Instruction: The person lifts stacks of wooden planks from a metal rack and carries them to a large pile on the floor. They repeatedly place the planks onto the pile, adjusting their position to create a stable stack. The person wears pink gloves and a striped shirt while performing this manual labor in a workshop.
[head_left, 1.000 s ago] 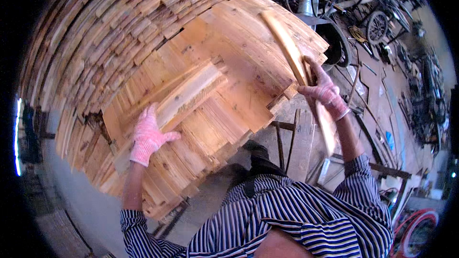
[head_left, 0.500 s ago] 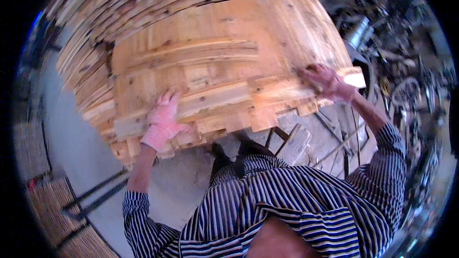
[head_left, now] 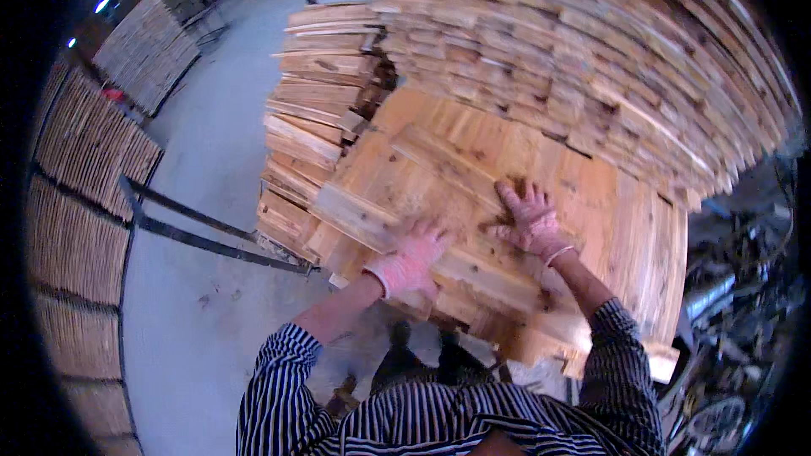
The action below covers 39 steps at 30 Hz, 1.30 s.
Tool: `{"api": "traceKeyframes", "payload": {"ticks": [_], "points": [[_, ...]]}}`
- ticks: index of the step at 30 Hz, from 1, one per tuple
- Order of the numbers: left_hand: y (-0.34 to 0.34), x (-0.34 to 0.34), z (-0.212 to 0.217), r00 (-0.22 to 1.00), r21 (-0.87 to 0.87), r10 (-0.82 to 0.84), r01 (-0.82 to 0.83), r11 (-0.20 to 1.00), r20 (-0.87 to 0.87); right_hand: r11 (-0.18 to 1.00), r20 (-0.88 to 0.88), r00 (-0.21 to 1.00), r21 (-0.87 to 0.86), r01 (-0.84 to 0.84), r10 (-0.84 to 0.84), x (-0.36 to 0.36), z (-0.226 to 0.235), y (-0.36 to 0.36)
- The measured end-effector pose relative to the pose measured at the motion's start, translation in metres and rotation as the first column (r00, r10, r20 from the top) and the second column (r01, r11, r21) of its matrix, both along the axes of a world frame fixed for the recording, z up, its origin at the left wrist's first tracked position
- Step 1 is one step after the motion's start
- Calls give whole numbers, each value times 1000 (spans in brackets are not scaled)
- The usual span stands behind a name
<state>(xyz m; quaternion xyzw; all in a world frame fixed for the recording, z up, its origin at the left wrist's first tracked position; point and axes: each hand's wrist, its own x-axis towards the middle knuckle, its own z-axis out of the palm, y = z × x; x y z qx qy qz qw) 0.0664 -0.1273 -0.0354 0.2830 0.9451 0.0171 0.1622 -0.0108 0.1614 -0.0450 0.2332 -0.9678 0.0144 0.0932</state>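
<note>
**Right hand [head_left: 534,224] now off the near-right board [head_left: 661,363]**

Half a second ago the right hand was at that board; now, fingers spread, it is over the middle of the wooden layer [head_left: 621,211], at the right end of a loose plank [head_left: 443,156]. The left hand [head_left: 408,260] lies over a long near board [head_left: 355,215]; blur hides whether its grip pinches. The near-right board sits free, so attention seems shifted to the middle planks.

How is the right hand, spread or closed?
The right hand is spread: its fingers fan apart over the boards. Whether it presses down, I cannot tell.
</note>
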Motion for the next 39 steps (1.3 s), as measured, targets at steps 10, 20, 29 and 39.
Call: {"api": "traceKeyframes", "payload": {"ticks": [10, 20, 29, 39], "points": [[-16, 1, 0, 997, 91, 11, -18, 996, 74, 939, 123, 954, -248, -239, 275, -98, 32, -48], [-144, -29, 1, 978, 809, 201, -77, 583, -51, 964, 2, 974, 140, -225, 227, -200, -20, -73], [-517, -95, -322, -151, 300, 733, -843, -446, 664, 986, -125, 980, -75, 148, -156, -120, -16, -244], [-593, -132, -591, -349, -140, 213, -756, -639, 913, 905, 348, 925, -329, 271, -151, -127, -45, -348]]}}
